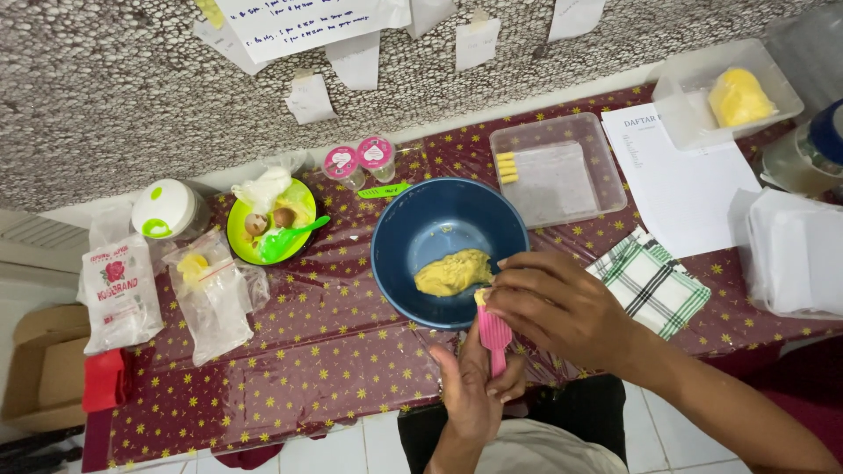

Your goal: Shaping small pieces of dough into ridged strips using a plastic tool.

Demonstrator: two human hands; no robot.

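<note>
Head view: maroon tablecloth w/ small yellow stars under clear plastic, against a speckled grey wall; white floor tiles at 6 o'clock. Paper notes taped on wall at 12, six or so. White printed sheet at 2 o'clock. White flour bag w/ red rose label at 9; red packet below it, cardboard box at the far edge. Two clear plastic bags beside the flour. Two small cups w/ pink foil lids at 11. Two clear tubs: one holding four yellow sticks, one at 1 o'clock w/ a yellow lump. Green plate w/ green spoon, white round chopper left of it. Blue bowl centre, one dough lump inside. Checked cloth at 3.

Left hand grasps pink comb upright, at 6 of bowl rim. Right hand pinches small dough bit against comb teeth.
</note>
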